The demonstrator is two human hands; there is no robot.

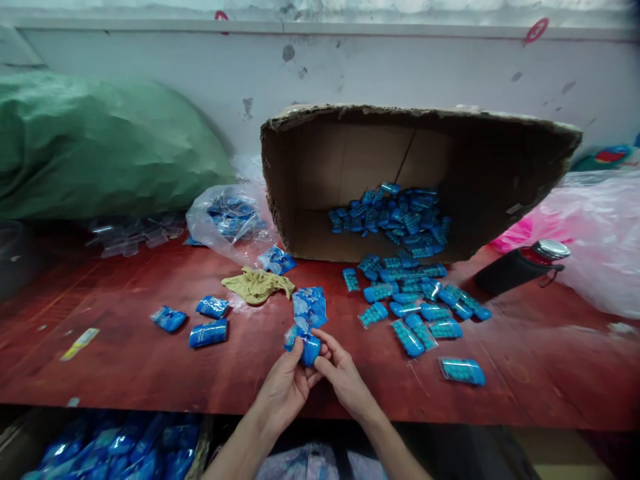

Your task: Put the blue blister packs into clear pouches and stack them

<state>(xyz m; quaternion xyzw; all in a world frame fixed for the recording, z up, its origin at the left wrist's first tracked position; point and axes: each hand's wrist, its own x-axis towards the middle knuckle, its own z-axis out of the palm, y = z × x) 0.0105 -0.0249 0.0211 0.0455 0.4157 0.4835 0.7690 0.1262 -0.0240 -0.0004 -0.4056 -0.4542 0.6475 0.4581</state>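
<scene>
My left hand [286,387] and my right hand [341,373] meet at the front middle of the table. Between them is a small blue container [311,349], gripped by the fingers of both. Shiny printed film shows at its left end; the fingers hide part of it. Just beyond lies a flat blue printed sleeve [310,305]. To the left rest several blue wrapped packs [209,333]. On the right, clear containers of blue balls with blue ends [407,338] lie loosely spread.
A cardboard box [320,239] lies on its side, more containers inside. Left of it are a yellowish cloth [257,285], a plastic bag of blue sleeves [227,220] and a green sack [100,147]. A black bottle [515,270] leans at right. Below the table edge sit blue packs [120,447].
</scene>
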